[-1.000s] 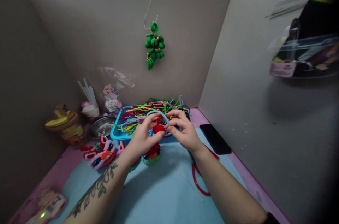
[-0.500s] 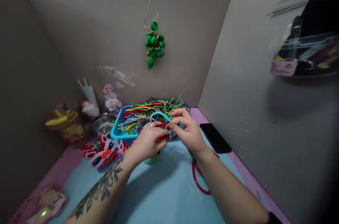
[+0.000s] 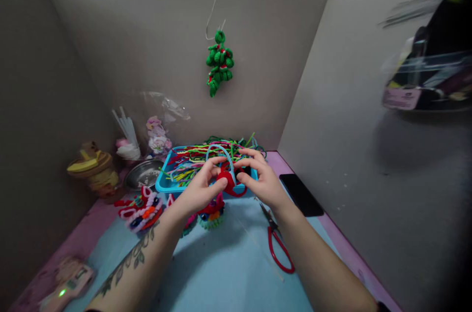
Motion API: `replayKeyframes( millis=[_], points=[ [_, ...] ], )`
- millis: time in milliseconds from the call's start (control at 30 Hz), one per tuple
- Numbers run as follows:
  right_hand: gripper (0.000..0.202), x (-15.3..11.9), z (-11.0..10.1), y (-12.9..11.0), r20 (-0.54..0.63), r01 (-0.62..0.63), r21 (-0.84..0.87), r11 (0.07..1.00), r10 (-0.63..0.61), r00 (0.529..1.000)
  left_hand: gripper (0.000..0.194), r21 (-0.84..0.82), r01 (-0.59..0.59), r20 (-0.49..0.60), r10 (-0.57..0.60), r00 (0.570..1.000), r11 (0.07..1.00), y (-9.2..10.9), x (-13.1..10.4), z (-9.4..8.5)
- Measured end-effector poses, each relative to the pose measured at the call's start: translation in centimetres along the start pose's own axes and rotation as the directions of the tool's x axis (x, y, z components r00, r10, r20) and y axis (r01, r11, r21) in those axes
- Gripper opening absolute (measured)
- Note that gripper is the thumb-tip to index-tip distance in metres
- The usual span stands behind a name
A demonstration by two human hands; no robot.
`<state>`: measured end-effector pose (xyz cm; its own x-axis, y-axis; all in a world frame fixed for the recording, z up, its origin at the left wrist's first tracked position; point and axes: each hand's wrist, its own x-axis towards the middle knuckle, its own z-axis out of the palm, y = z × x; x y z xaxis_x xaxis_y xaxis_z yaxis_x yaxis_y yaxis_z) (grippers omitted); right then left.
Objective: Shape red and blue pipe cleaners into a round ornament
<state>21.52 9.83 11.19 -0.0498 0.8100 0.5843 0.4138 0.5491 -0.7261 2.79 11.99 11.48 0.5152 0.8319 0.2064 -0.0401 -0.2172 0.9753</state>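
Between my hands, above the mat, is a red fuzzy pipe-cleaner piece (image 3: 227, 183). A light blue pipe cleaner (image 3: 221, 147) arches up from it in a loop. My left hand (image 3: 202, 185) grips the red piece from the left, thumb on its front. On the other side my right hand (image 3: 261, 178) has thumb and fingers closed around the blue pipe cleaner's lower end and the red piece's edge; the exact contact is partly hidden. A finished-looking pipe-cleaner animal head (image 3: 142, 211) and another small figure (image 3: 211, 216) lie near my left forearm.
Behind my hands stands a blue tray (image 3: 162, 187) of many-coloured pipe cleaners. Red-handled scissors (image 3: 280, 253) and a black phone (image 3: 300, 195) lie at right. A metal bowl (image 3: 143, 174) and a lidded cup (image 3: 96, 174) are at left. A green ornament (image 3: 220, 63) hangs on the back partition.
The red piece has turned and shows more between my hands. My fingers have spread apart somewhat, and the blue loop stands taller. The view has shifted slightly.
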Motion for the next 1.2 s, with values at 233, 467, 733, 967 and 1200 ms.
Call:
replayKeyframes(
  millis=[233,467,733,967,1200],
  points=[
    [0.006,0.0,0.1,-0.7,0.086,-0.036,-0.004,0.999,0.036,0.996,0.047,0.203,-0.077,0.02,0.074,0.997,0.976,0.5,-0.5,0.3],
    [0.005,-0.1,0.0,-1.0,0.137,-0.066,-0.039,0.997,0.071,0.988,0.045,0.395,-0.173,0.069,0.159,0.985,0.902,1.4,-1.1,0.3],
    [0.011,0.0,0.1,-0.9,0.272,-0.022,-0.089,0.996,0.046,0.961,0.042,0.516,-0.234,0.134,0.192,0.972,0.824,1.5,-1.1,0.1],
    [0.014,0.0,0.4,-0.3,0.37,-0.026,-0.151,0.988,0.08,0.926,0.038,0.602,-0.259,0.142,0.218,0.965,0.755,1.0,-0.8,0.3],
    [0.018,0.1,0.4,-0.4,0.378,-0.048,-0.13,0.99,0.094,0.921,0.035,0.601,-0.233,0.135,0.19,0.972,0.764,1.0,-0.8,0.5]
  ],
)
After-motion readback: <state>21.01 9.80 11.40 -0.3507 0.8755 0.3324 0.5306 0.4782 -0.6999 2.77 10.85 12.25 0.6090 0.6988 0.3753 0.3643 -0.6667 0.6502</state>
